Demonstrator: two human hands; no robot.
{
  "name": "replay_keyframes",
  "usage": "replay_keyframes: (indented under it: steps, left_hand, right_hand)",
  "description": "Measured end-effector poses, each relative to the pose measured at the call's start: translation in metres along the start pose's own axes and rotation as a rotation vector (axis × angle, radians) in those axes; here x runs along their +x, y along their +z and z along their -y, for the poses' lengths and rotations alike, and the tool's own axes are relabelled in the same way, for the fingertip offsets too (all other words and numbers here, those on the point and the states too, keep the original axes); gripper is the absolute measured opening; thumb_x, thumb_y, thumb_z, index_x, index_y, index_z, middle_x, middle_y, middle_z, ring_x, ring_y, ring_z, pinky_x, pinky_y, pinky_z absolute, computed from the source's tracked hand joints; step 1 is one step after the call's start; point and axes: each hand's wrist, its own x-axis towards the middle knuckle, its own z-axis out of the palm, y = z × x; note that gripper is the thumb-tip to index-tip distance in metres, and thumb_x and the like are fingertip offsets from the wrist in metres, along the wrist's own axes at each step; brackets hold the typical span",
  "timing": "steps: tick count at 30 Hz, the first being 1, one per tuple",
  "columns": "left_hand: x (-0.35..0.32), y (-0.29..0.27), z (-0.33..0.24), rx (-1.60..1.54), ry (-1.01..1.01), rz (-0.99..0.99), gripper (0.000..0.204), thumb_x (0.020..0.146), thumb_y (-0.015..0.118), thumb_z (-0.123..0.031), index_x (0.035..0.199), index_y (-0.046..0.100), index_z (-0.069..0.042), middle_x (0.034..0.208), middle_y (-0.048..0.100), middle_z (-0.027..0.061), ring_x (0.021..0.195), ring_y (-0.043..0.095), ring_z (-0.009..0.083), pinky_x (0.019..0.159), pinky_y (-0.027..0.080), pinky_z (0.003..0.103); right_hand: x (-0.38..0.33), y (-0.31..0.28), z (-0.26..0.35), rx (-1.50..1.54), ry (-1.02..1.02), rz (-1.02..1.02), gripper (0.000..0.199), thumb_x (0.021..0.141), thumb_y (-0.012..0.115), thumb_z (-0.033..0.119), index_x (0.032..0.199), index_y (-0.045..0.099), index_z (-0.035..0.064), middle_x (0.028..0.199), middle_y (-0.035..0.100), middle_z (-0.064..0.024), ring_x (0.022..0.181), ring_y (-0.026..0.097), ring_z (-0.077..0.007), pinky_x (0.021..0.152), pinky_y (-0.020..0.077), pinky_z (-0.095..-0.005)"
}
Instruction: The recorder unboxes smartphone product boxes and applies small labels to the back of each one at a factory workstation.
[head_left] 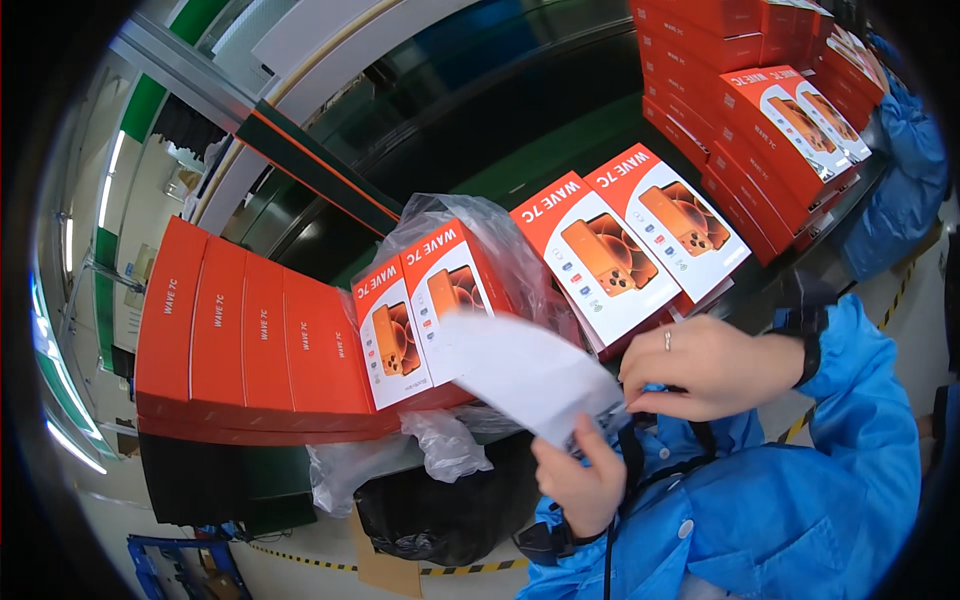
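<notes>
A white paper sheet (530, 380), blurred along its far end, is held in front of my chest. My left hand (582, 477) pinches its near edge from below, thumb on top. With fingers bent together, my right hand (712, 368) grips the sheet's right corner; a ring is on one finger. Dark printing shows near the corner between the hands. Just beyond my right hand lie two red-and-white phone boxes (610, 262) side by side, pictured with orange phones. The sheet partly covers another upright pair of phone boxes (432, 315) to the left.
A row of red boxes (250, 330) stands at left. Clear plastic wrapping (445, 445) bunches around the middle boxes, above a black bag (440, 505). Stacked red boxes (735, 150) rise at far right, beside another person's blue sleeve (900, 190). A dark green rail (315, 165) crosses behind.
</notes>
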Motion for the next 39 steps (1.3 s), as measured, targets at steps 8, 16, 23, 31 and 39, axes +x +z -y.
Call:
replay_keyframes:
  steps: [8, 16, 23, 31, 39]
  left_hand:
    - [0.013, -0.01, 0.027, -0.195, -0.05, -0.026, 0.046, 0.09, 0.048, -0.003, 0.13, 0.028, 0.01, 0.112, 0.052, 0.0239, 0.095, 0.058, 0.0223, 0.077, 0.049, 0.029]
    - [0.019, -0.002, 0.03, -0.238, -0.016, -0.132, 0.036, 0.084, 0.057, -0.005, 0.112, 0.042, 0.013, 0.089, 0.063, 0.0222, 0.075, 0.066, 0.0259, 0.064, 0.051, 0.029]
    - [0.019, 0.001, 0.03, -0.205, -0.025, -0.101, 0.04, 0.084, 0.057, -0.003, 0.115, 0.04, 0.015, 0.09, 0.063, 0.0234, 0.076, 0.066, 0.0267, 0.065, 0.051, 0.03]
    - [0.017, 0.0, 0.033, -0.227, -0.015, -0.13, 0.042, 0.084, 0.055, -0.004, 0.118, 0.037, 0.015, 0.096, 0.06, 0.0246, 0.08, 0.065, 0.0278, 0.07, 0.05, 0.03]
    - [0.01, 0.0, 0.025, -0.64, -0.115, -0.069, 0.043, 0.082, 0.063, -0.002, 0.116, 0.039, 0.007, 0.103, 0.057, 0.0169, 0.09, 0.058, 0.0194, 0.081, 0.046, 0.028]
  right_hand:
    - [0.062, -0.046, -0.058, 0.17, 0.349, 0.43, 0.017, 0.08, 0.061, 0.014, 0.082, 0.066, -0.0027, 0.072, 0.066, -0.0091, 0.062, 0.062, -0.0139, 0.06, 0.0488, -0.0252]
    - [0.074, -0.037, -0.066, 0.182, 0.446, 0.535, 0.017, 0.08, 0.06, 0.013, 0.079, 0.066, -0.0022, 0.063, 0.063, -0.0091, 0.055, 0.06, -0.0151, 0.053, 0.0447, -0.0271]
    - [0.073, -0.036, -0.066, 0.194, 0.493, 0.543, 0.017, 0.079, 0.061, 0.013, 0.077, 0.066, -0.0026, 0.065, 0.064, -0.0109, 0.056, 0.061, -0.0173, 0.054, 0.0458, -0.0282]
    - [0.07, -0.032, -0.067, 0.088, 0.438, 0.53, 0.019, 0.077, 0.063, 0.015, 0.075, 0.062, -0.0037, 0.066, 0.062, -0.0133, 0.06, 0.062, -0.0204, 0.055, 0.0463, -0.0302]
    - [0.055, -0.035, -0.04, 0.197, 0.341, 0.454, 0.032, 0.077, 0.071, 0.026, 0.078, 0.049, 0.003, 0.069, 0.057, -0.0091, 0.065, 0.059, -0.0164, 0.056, 0.0453, -0.027]
